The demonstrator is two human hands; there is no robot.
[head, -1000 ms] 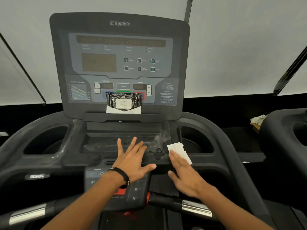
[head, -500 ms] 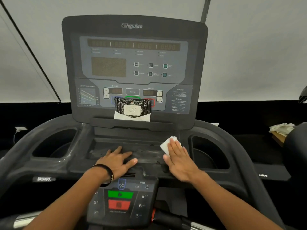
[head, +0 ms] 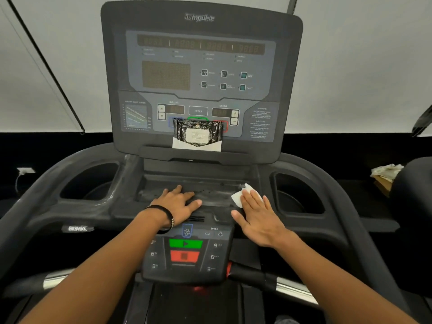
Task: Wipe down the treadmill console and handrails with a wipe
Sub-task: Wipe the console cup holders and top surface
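A: Right hand (head: 258, 218) is lying flat, fingers together, pressing the wipe (head: 240, 196) onto the tray (head: 210, 192) near its right edge. Not gripping; the wipe is only pinned under the fingertips, part of it poking out ahead and to the left.

B: Left hand (head: 180, 203)?

A: Resting palm-down and released near the tray's left-centre, holding nothing, wristband (head: 167, 217) showing. It looks like a brace.

B: Risks?

A: First, the wipe is being held by pressure alone. A quick stroke could be leaving it behind or bunching it, so bare fingers would be dragging over the smeared surface.

B: And the buttons?

A: The keypad (head: 187, 251) is sitting just below both wrists at the tray's near edge. A forearm sliding back could be pressing the green key (head: 185, 243). I cannot tell if the console (head: 201, 73) is powered; the displays look dark.

B: Anything else?

A: The pack (head: 197, 134) is leaning on the console's bottom ledge, just above the tray's far edge. An upward sweep could be knocking it down. Both handrails (head: 287, 287) appear not yet reached.
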